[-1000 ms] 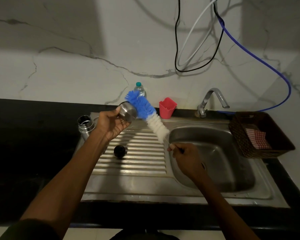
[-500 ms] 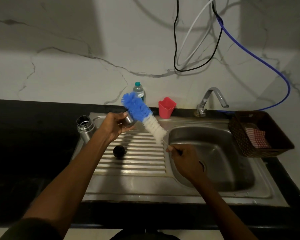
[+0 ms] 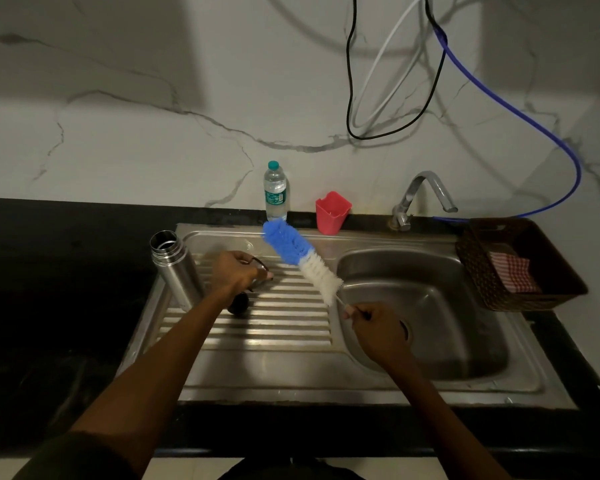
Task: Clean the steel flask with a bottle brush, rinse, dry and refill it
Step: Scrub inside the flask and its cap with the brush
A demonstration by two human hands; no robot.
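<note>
The open steel flask (image 3: 175,268) stands upright at the left edge of the ribbed drainboard (image 3: 274,327). My left hand (image 3: 238,273) is down on the drainboard to its right, closed over the flask's steel cap (image 3: 260,264), of which only a rim shows. A black stopper (image 3: 239,303) lies just in front of that hand. My right hand (image 3: 378,327) grips the thin handle of the bottle brush (image 3: 302,258), whose blue and white bristle head slants up and left above the drainboard, close to the cap but apart from it.
The sink basin (image 3: 426,341) lies under my right hand, with the tap (image 3: 426,195) behind it. A water bottle (image 3: 275,192) and a red cup (image 3: 331,213) stand at the wall. A brown basket (image 3: 482,282) with a checked cloth (image 3: 513,277) sits at the right.
My left hand has lowered the steel cap from beside the brush head down onto the drainboard. The brush has tilted slightly lower; my right hand has hardly moved.
</note>
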